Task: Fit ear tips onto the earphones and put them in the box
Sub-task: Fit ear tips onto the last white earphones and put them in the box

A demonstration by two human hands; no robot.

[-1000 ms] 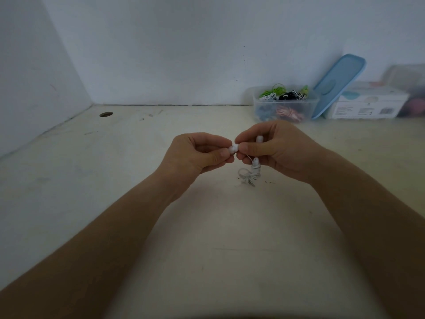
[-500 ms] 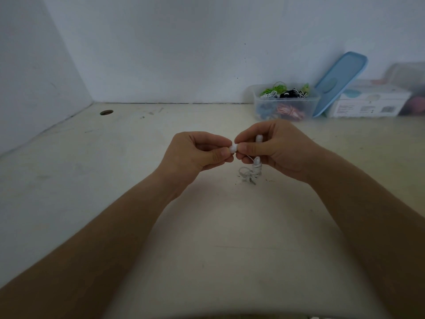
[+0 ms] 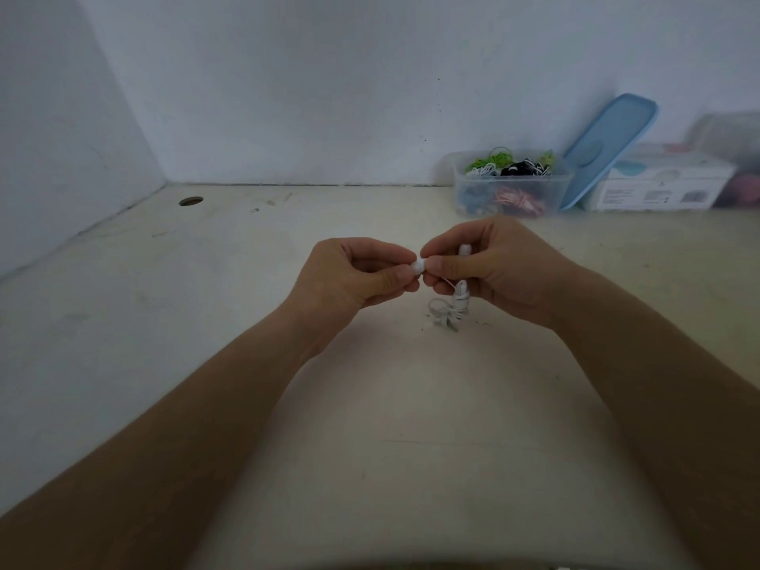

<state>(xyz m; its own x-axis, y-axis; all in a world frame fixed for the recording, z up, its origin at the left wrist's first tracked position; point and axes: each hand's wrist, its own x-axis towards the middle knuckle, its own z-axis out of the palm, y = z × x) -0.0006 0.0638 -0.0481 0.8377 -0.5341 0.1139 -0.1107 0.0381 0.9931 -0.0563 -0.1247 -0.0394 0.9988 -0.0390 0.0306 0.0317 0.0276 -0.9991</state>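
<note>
Both my hands meet above the middle of the table. My left hand [image 3: 357, 275] pinches a small white ear tip [image 3: 418, 267] between thumb and forefinger. My right hand [image 3: 499, 269] grips a pair of white earphones [image 3: 452, 308]; one bud is pressed against the ear tip, the other bud [image 3: 464, 249] sticks up above my fingers. The bundled white cable hangs below my right hand, just over the table. A clear plastic box [image 3: 512, 187] holding several coloured earphones stands at the back right by the wall.
A blue lid [image 3: 608, 146] leans against the wall behind the clear box. A white carton [image 3: 658, 187] and another clear container [image 3: 736, 158] sit at the far right. A small round hole [image 3: 191, 201] lies in the table at the back left.
Hands stay pinched together at the ear tip with almost no motion; the view has shifted slightly.
</note>
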